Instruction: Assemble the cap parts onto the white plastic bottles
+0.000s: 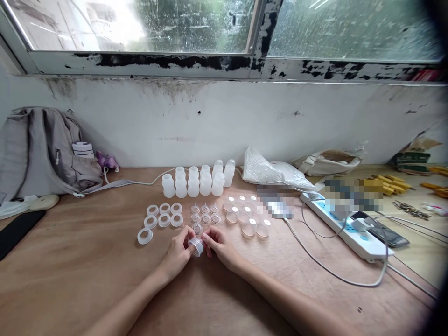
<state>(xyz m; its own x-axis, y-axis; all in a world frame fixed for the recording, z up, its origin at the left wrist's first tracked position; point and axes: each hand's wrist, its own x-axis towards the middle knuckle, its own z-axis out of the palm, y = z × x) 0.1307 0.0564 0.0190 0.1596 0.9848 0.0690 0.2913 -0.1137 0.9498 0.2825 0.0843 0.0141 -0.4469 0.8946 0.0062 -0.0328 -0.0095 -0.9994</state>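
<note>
My left hand (178, 252) and my right hand (220, 246) meet low over the wooden table (87, 270), fingers pinched from both sides on a small clear plastic screw ring (196, 246). Just beyond them lie white plastic rings (164, 217) in rows, small clear nipple-shaped pieces (205, 214), and clear round caps (245, 217). Behind those stand several translucent small bottles (198, 182) in a row.
A grey backpack (38, 149) with a cup in its pocket leans at the back left. A white plastic bag (269, 172) and a cloth bag (329, 161) lie at the back right. A white power strip (350, 228) with cables and a phone (388, 235) occupies the right side.
</note>
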